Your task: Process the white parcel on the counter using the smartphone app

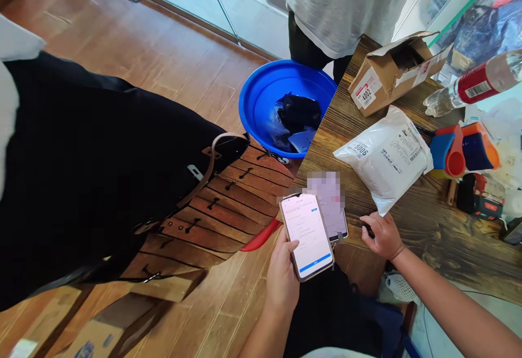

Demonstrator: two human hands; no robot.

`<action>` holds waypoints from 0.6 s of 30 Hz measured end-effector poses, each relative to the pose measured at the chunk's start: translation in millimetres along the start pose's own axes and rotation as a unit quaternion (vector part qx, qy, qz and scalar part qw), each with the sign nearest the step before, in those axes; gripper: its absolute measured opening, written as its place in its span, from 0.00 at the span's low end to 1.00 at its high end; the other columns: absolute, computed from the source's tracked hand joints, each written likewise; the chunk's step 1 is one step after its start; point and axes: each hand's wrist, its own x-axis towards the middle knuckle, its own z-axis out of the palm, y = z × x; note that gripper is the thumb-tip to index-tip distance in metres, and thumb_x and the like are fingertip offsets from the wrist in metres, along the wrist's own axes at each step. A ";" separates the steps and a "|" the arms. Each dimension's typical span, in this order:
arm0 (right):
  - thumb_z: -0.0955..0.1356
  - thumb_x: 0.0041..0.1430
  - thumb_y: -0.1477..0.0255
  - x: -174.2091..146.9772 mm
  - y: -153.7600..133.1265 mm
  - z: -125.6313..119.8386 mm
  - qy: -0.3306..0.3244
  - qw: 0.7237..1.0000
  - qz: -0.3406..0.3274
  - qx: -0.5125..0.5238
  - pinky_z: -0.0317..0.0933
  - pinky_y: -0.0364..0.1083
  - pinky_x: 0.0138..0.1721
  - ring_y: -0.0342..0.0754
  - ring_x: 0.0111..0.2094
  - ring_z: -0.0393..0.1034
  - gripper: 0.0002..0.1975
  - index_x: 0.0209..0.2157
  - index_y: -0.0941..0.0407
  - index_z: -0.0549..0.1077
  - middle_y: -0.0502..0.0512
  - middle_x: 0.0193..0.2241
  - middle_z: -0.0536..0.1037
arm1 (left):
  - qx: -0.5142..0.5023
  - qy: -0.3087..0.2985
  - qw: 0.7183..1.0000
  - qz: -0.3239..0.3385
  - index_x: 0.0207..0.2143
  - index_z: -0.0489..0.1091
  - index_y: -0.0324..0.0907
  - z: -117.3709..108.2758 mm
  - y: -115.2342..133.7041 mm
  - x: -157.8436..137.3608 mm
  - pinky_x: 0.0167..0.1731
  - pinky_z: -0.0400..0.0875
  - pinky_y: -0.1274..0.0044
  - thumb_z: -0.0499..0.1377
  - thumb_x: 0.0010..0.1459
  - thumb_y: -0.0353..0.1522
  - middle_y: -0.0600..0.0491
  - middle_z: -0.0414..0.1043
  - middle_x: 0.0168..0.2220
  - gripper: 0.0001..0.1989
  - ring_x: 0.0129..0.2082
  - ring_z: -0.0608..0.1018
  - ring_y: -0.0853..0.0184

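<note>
My left hand point(282, 279) is wrapped round a smartphone point(308, 241), its lit screen showing a white page with a blue bar at the bottom. Behind it, partly covered and blurred, a second phone point(337, 219) lies at the table's edge. Just below a white plastic mailing bag point(387, 154) marked 5006, my right hand point(382, 236) rests on the table, fingers loosely bent and apart, holding nothing. The bag's lower corner comes close to its knuckles; I cannot tell whether they touch.
On the wooden table point(432, 244) stand an opened cardboard box point(391, 78), a bottle with a red label point(477, 83) and coloured scoops point(451, 151). A blue basin point(261, 86) holds dark packages. A person point(346, 10) stands behind the table; another in black point(101, 173) is at left.
</note>
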 end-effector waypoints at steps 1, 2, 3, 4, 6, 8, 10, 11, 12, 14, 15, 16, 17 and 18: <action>0.62 0.65 0.77 0.0 0.0 0.0 -0.001 1.000 0.001 0.002 0.59 0.50 0.36 0.52 0.32 0.66 0.09 0.46 0.57 0.69 0.55 0.31 0.74 | 0.004 0.004 1.000 -0.002 0.51 0.71 0.44 -0.4 0.7 -0.1 0.50 0.72 0.62 0.65 0.34 0.40 0.50 0.77 0.56 0.37 0.66 0.64 0.41; 0.62 0.65 0.77 -0.2 0.1 0.1 -0.002 1.000 0.001 0.004 0.59 0.50 0.36 0.52 0.32 0.66 0.09 0.46 0.57 0.69 0.55 0.30 0.74 | 0.006 0.007 1.000 -0.004 0.51 0.71 0.44 -0.8 1.2 -0.3 0.49 0.72 0.63 0.65 0.33 0.41 0.50 0.77 0.56 0.37 0.66 0.64 0.41; 0.62 0.65 0.77 -0.4 0.3 0.2 -0.004 1.000 0.002 0.006 0.59 0.50 0.36 0.52 0.32 0.67 0.09 0.46 0.57 0.69 0.54 0.30 0.74 | 0.007 0.007 1.000 -0.005 0.51 0.71 0.45 -1.1 1.5 -0.6 0.48 0.72 0.63 0.65 0.34 0.41 0.49 0.77 0.56 0.37 0.66 0.64 0.41; 0.62 0.65 0.77 -0.8 0.6 0.3 -0.006 1.000 0.003 0.008 0.59 0.50 0.36 0.52 0.32 0.67 0.09 0.46 0.57 0.69 0.54 0.30 0.74 | 0.009 0.008 1.000 -0.005 0.51 0.71 0.45 -1.2 1.7 -0.8 0.47 0.72 0.64 0.65 0.34 0.42 0.49 0.77 0.57 0.37 0.66 0.65 0.41; 0.63 0.64 0.77 -1.7 1.2 0.6 -0.007 1.000 0.005 0.009 0.60 0.50 0.36 0.52 0.32 0.67 0.10 0.46 0.56 0.69 0.54 0.30 0.74 | 0.015 0.008 1.000 -0.005 0.51 0.71 0.45 -1.2 1.2 -0.8 0.48 0.71 0.65 0.65 0.34 0.43 0.50 0.77 0.57 0.37 0.66 0.64 0.43; 0.63 0.64 0.77 -2.6 1.7 1.0 -0.007 1.000 0.008 0.009 0.60 0.50 0.37 0.52 0.32 0.67 0.10 0.46 0.56 0.69 0.54 0.31 0.74 | 0.017 0.007 1.000 -0.007 0.51 0.71 0.45 -0.8 0.2 -0.3 0.49 0.71 0.64 0.65 0.34 0.43 0.50 0.77 0.56 0.37 0.67 0.64 0.43; 0.63 0.63 0.77 -3.1 1.8 1.4 -0.009 1.000 0.009 0.010 0.60 0.50 0.37 0.52 0.32 0.67 0.11 0.46 0.56 0.69 0.54 0.31 0.74 | 0.016 0.003 1.000 -0.007 0.52 0.71 0.45 -0.1 -0.7 0.0 0.50 0.71 0.63 0.65 0.34 0.42 0.49 0.78 0.55 0.37 0.67 0.64 0.43; 0.63 0.63 0.78 -3.1 1.8 1.5 -0.010 1.000 0.010 0.010 0.60 0.50 0.37 0.52 0.32 0.67 0.11 0.46 0.56 0.69 0.54 0.31 0.74 | 0.014 0.001 1.000 -0.007 0.52 0.71 0.45 0.2 -1.0 -0.1 0.50 0.71 0.62 0.65 0.34 0.42 0.49 0.78 0.55 0.37 0.67 0.64 0.43; 0.63 0.63 0.78 -2.9 1.8 1.5 -0.010 1.000 0.009 0.010 0.60 0.50 0.37 0.52 0.32 0.67 0.10 0.46 0.57 0.69 0.54 0.30 0.74 | 0.014 0.001 1.000 -0.008 0.52 0.71 0.45 0.4 -1.2 -0.2 0.50 0.71 0.62 0.65 0.34 0.42 0.49 0.77 0.55 0.37 0.67 0.64 0.42; 0.63 0.63 0.78 -2.3 1.8 1.2 -0.007 1.000 0.008 0.009 0.60 0.50 0.37 0.52 0.32 0.67 0.10 0.46 0.56 0.70 0.54 0.30 0.74 | 0.013 0.001 1.000 -0.006 0.51 0.71 0.44 0.4 -1.5 -0.5 0.51 0.72 0.61 0.65 0.34 0.42 0.49 0.77 0.56 0.37 0.67 0.64 0.41; 0.63 0.63 0.78 -2.0 1.8 0.9 -0.004 1.000 0.007 0.009 0.59 0.50 0.36 0.52 0.32 0.67 0.10 0.46 0.56 0.70 0.54 0.30 0.74 | 0.011 -0.002 1.000 -0.002 0.51 0.72 0.44 0.0 -2.0 -0.5 0.52 0.72 0.61 0.65 0.34 0.42 0.49 0.77 0.56 0.36 0.67 0.64 0.41; 0.63 0.63 0.78 -1.8 2.0 0.6 -0.002 1.000 0.007 0.009 0.59 0.50 0.36 0.52 0.32 0.67 0.10 0.46 0.56 0.70 0.54 0.30 0.74 | 0.007 -0.008 1.000 0.004 0.50 0.72 0.43 -0.7 -2.7 -0.3 0.53 0.72 0.62 0.65 0.35 0.41 0.49 0.78 0.55 0.35 0.66 0.65 0.42; 0.63 0.63 0.78 -1.8 2.3 0.2 -0.001 1.000 0.006 0.009 0.59 0.50 0.36 0.52 0.32 0.67 0.11 0.46 0.56 0.70 0.54 0.30 0.74 | 0.002 -0.014 1.000 0.011 0.50 0.73 0.43 -1.7 -4.0 0.0 0.54 0.72 0.63 0.66 0.36 0.40 0.49 0.78 0.55 0.34 0.65 0.67 0.43; 0.64 0.63 0.78 -2.0 2.6 0.0 -0.001 1.000 0.005 0.009 0.59 0.50 0.36 0.52 0.32 0.67 0.11 0.46 0.56 0.70 0.54 0.31 0.74 | -0.004 -0.020 1.000 0.019 0.50 0.73 0.42 -2.9 -5.6 0.6 0.54 0.73 0.64 0.66 0.37 0.40 0.49 0.79 0.54 0.33 0.63 0.70 0.45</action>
